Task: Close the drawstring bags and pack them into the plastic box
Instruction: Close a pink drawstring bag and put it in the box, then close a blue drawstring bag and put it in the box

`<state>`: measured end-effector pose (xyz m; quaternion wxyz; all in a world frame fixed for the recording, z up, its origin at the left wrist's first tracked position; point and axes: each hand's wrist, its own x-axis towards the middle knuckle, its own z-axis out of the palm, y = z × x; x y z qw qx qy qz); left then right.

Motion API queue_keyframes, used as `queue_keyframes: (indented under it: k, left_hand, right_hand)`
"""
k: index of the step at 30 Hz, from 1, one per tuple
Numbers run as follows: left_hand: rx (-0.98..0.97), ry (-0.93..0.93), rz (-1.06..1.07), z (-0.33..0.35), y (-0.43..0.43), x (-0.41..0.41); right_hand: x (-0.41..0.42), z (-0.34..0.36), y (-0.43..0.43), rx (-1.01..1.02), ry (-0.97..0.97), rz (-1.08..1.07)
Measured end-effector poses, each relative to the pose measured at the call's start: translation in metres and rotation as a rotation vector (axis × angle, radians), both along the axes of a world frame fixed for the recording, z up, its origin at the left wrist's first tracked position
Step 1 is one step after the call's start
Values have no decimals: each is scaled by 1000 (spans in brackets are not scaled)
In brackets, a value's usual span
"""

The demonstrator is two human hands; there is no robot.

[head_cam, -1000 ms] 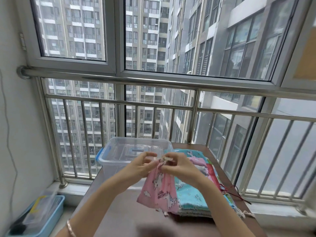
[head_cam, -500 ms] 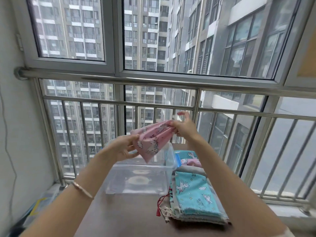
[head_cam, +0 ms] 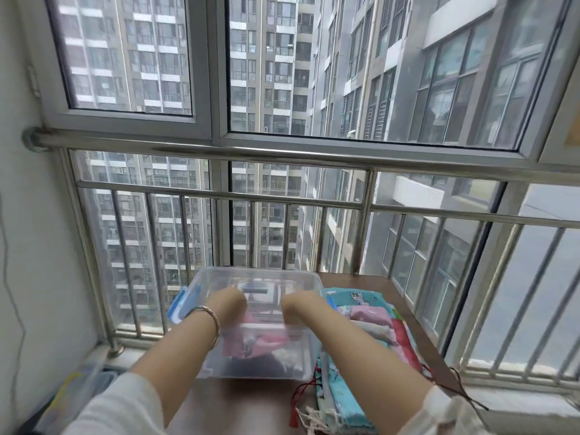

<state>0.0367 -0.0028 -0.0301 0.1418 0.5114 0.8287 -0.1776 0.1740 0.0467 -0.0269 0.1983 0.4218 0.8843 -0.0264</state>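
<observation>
A clear plastic box (head_cam: pixel 257 272) with blue latches stands on the brown table (head_cam: pixel 251 406). Both my hands reach into it from above. My left hand (head_cam: pixel 233 301), a bracelet on its wrist, and my right hand (head_cam: pixel 295 304) grip the top of a pink unicorn-print drawstring bag (head_cam: pixel 254 342), which lies low inside the box and shows blurred through its front wall. My fingertips are hidden behind the bag and the wall. A pile of drawstring bags (head_cam: pixel 372 315) in teal, pink and red lies just right of the box.
Red and white cords (head_cam: pixel 301 400) trail from the pile's near end at the table's front. A steel railing (head_cam: pixel 282 196) and window stand right behind the table. On the floor at the lower left is a blue bin (head_cam: pixel 78 387).
Both hands drew the pink bag shut over the pile, lifted it up and left above the box, and have now lowered it down into the box.
</observation>
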Motion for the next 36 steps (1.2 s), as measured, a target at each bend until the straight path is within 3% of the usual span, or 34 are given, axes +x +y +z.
queue_keyframes:
  k: [4, 6, 9, 15, 20, 24, 26, 28, 30, 33, 36]
  left_hand:
    - [-150, -42, -11, -3, -2, 5]
    - [-87, -109, 45, -4, -4, 8]
    - [137, -180, 55, -2, 0, 10]
    - [750, -335, -97, 32, 14, 69]
    - [902, -465, -278, 44, -4, 142]
    - [726, -449, -465, 24, -25, 195]
    - [492, -415, -583, 7, -34, 209]
    - [205, -298, -627, -7, -42, 217]
    - [37, -158, -648, -20, -49, 217]
    - [65, -95, -667, -37, -53, 209]
    - [196, -194, -591, -41, -52, 199]
  right_hand:
    - [-2, -10, -1, -47, 14, -37]
    - [-2, -8, -3, -93, -23, -48]
    - [-4, -4, -1, -65, 123, -10]
    - [40, 37, 8, 48, 715, -34]
    - [129, 46, -3, 132, 990, -156]
    - [192, 16, -22, 22, 845, -281]
    - [211, -5, -29, -113, 655, -297]
    - [224, -24, -37, -244, 445, -323]
    - [230, -41, -40, -295, 289, -337]
    - [234, -55, -41, -167, 242, -320]
    - [233, -61, -37, -60, 285, -306]
